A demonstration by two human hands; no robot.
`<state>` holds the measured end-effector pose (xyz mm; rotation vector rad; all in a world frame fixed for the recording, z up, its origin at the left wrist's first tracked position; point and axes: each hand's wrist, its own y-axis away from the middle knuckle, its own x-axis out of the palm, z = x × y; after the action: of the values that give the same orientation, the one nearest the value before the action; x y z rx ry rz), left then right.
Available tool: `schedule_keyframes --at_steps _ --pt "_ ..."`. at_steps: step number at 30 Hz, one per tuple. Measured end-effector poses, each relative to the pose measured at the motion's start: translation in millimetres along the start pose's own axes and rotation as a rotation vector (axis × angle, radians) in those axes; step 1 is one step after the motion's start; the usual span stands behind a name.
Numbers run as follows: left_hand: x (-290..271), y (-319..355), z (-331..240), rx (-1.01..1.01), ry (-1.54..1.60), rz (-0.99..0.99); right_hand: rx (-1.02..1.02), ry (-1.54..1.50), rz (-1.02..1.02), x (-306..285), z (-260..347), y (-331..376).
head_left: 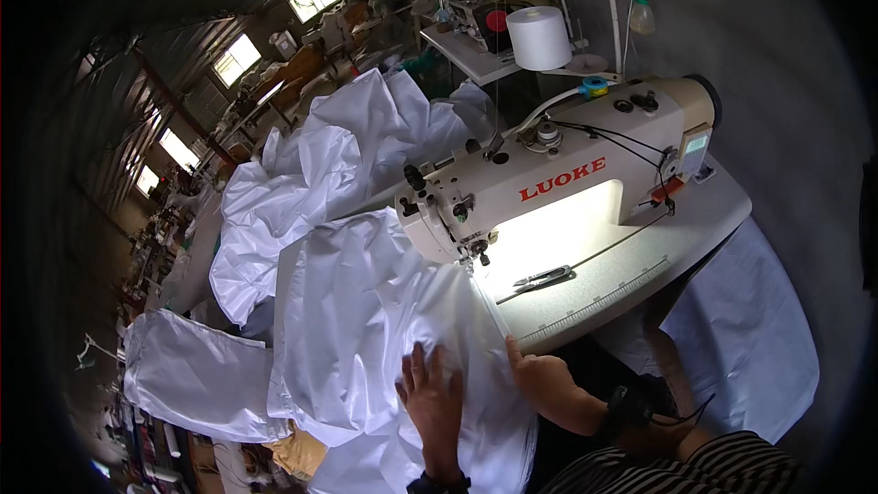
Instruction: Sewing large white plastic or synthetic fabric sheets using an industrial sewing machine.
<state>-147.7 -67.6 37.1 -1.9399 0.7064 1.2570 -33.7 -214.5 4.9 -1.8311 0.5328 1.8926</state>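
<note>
White cloth (352, 311) lies in loose folds over the sewing machine's bed, its right edge running under the needle area (471, 261). My left hand (432, 407) rests flat on the cloth with fingers apart. At the cloth's right edge, by the front rim of the bed, my right hand (549, 386) has its index finger stretched along the hem. Its other fingers are curled and partly hidden, and the edge seems pinched there. The sewing machine (567, 160) is pale, with a lamp lighting its bed. Small thread snips (541, 280) lie on the bed, right of the needle.
More white cloth is heaped behind the machine (302, 165) and hangs at the left (197, 375) and right (741, 329). A white thread cone (538, 38) stands behind the machine head. A grey wall (786, 128) rises at the right. Cluttered worktables fill the far left.
</note>
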Motion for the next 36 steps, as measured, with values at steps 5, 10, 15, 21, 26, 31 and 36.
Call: schedule_keyframes --at_steps 5,10,15,21,26,31,36 --pt "27 -36 45 0.007 -0.079 0.032 0.023 0.075 -0.003 0 14 -14" --pt "35 -76 65 0.064 -0.077 0.034 0.034 0.117 -0.129 4 15 -51" --pt "51 -126 77 0.019 -0.116 0.058 0.060 0.194 -0.161 6 9 -90" --pt "67 -172 86 -0.039 -0.112 0.063 0.060 0.229 -0.157 10 4 -106" --pt "73 -175 90 -0.042 -0.122 0.042 0.053 0.160 -0.123 9 1 -105" --pt "74 -175 89 -0.042 -0.113 0.015 0.045 0.125 -0.115 9 -2 -113" --pt "73 -176 88 -0.064 -0.113 0.017 0.041 0.152 -0.117 12 -5 -115"
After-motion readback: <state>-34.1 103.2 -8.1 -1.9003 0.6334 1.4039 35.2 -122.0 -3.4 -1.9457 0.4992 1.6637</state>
